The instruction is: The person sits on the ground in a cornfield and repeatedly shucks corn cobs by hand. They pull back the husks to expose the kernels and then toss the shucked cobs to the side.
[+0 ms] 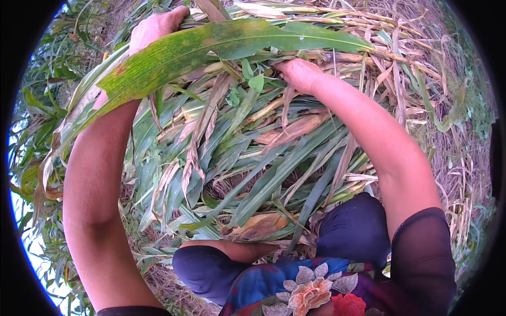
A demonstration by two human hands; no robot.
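Cut corn stalks with green and withered leaves lie in a thick heap before me. At the far left of the heap, my left hand is bent over the stalks, its fingertips out of sight against them. One long green corn leaf arches across my left forearm and wrist. My right hand reaches into the middle of the heap, and its fingers disappear among stalks and leaves. What either hand grips is hidden. Beside the right hand is a small broad-leaved plant. Nearer me lie corn ears in dry husks.
My bent knees are at the near edge of the heap, with another husked ear in front of them. Standing green plants line the left side. Dry straw covers the ground at the right.
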